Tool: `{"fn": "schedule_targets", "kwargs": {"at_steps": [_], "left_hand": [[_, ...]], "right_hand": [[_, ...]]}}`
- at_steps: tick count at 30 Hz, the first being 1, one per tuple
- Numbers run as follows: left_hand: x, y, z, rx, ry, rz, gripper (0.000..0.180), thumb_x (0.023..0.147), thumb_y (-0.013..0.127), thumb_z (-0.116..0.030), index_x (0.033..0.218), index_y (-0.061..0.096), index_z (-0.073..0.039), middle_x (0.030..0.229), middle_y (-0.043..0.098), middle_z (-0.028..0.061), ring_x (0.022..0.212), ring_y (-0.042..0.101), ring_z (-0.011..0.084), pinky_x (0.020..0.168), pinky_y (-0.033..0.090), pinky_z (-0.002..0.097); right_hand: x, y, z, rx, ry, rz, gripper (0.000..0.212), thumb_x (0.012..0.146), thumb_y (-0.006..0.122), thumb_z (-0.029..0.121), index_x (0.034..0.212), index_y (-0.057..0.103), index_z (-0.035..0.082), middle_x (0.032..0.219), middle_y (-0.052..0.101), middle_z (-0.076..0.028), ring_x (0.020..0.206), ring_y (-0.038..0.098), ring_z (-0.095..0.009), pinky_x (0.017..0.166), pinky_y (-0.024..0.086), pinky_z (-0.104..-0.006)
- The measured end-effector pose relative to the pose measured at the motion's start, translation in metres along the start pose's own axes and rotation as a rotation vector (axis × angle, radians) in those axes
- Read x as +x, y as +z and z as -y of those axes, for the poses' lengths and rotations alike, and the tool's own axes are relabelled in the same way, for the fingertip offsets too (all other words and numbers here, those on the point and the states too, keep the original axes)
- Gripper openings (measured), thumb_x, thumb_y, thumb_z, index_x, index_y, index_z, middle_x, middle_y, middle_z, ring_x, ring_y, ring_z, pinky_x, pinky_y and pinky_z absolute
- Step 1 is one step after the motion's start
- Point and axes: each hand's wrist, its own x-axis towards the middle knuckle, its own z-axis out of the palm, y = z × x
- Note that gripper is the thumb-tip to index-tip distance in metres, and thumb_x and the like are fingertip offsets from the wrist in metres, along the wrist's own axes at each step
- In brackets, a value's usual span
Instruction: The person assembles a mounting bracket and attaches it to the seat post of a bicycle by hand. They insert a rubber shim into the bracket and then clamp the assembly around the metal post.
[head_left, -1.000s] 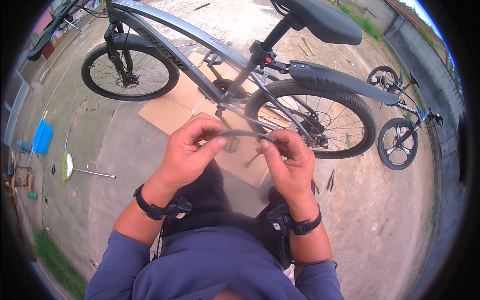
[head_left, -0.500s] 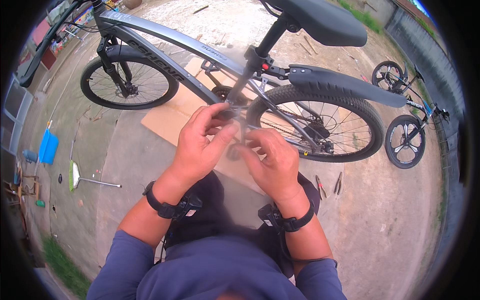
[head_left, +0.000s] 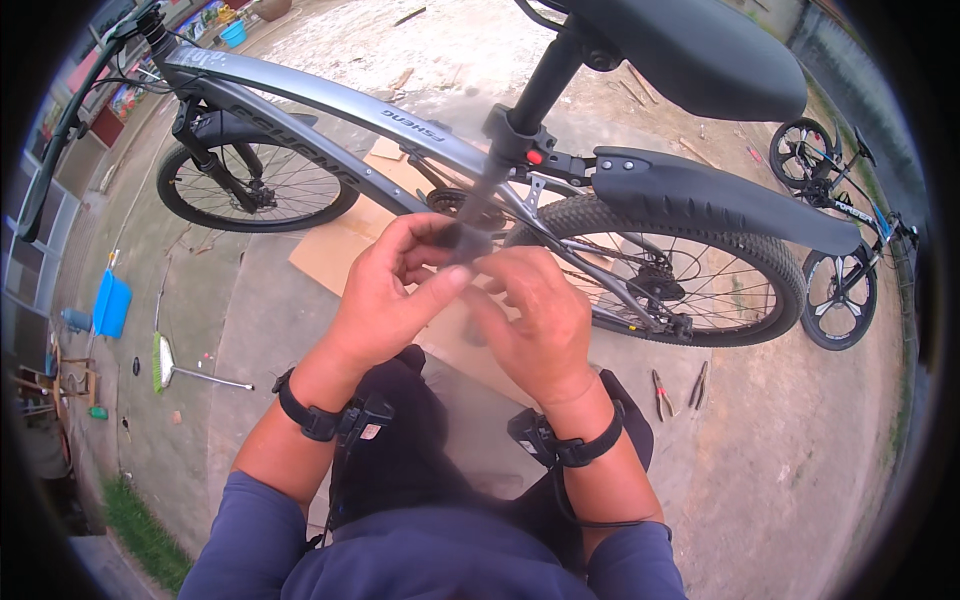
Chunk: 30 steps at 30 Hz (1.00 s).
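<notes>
Dark strip point(head_left: 473, 243), arched earlier, now blurs near mid-frame; your left hand point(head_left: 385, 300) and right hand point(head_left: 540, 325) apparently still work it, finger grips impossible to tell.

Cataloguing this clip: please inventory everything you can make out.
mountain bike: one, grey and black, upper centre
second bicycle: one, black and blue, right
pliers: two, one red-handled, ground at right
cardboard: count unclear, tan, under mountain bike
broom: one, green and white, left
dustpan: one, blue, left
wall: one, grey, right
grass: one patch, green, lower left
blurred piece: apparently one, dark, centre
wrist straps: two, black, both wrists
shirt: one, blue, bottom
left grip, right grip: two bare hands, centre
</notes>
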Motion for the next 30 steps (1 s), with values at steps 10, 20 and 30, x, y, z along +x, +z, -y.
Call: {"fn": "schedule_targets", "kwargs": {"at_steps": [10,20,30], "left_hand": [[0.063,-0.015,-0.02,0.096,0.181,-0.045,0.057,0.092,0.068,-0.008,0.141,0.044,0.005,0.134,0.055,0.0157,0.121,0.06,0.0207,0.103,0.049,0.0342],[0.114,-0.018,-0.041,0.147,0.212,0.123,0.065,0.089,0.07,0.0,0.146,0.04,0.004,0.144,0.051,0.0188,0.127,0.057,0.0237,0.108,0.048,0.0357],[0.115,-0.017,-0.04,0.137,0.227,0.146,0.063,0.089,0.071,0.001,0.145,0.043,0.002,0.145,0.052,0.0185,0.129,0.057,0.0248,0.108,0.049,0.0366]], "right_hand": [[0.053,-0.016,-0.037,-0.059,0.193,-0.118,0.047,0.082,0.079,0.013,0.125,0.061,0.004,0.123,0.062,-0.016,0.082,0.072,-0.025,0.076,0.056,-0.0367],[0.077,-0.003,-0.064,0.075,0.447,-0.021,0.067,0.09,0.07,0.019,0.145,0.042,-0.007,0.132,0.055,-0.029,0.093,0.071,-0.033,0.09,0.054,-0.0425],[0.072,0.02,-0.082,0.102,0.414,-0.092,0.048,0.097,0.06,0.015,0.139,0.048,-0.004,0.126,0.061,-0.026,0.11,0.064,-0.041,0.093,0.052,-0.0467]]}}
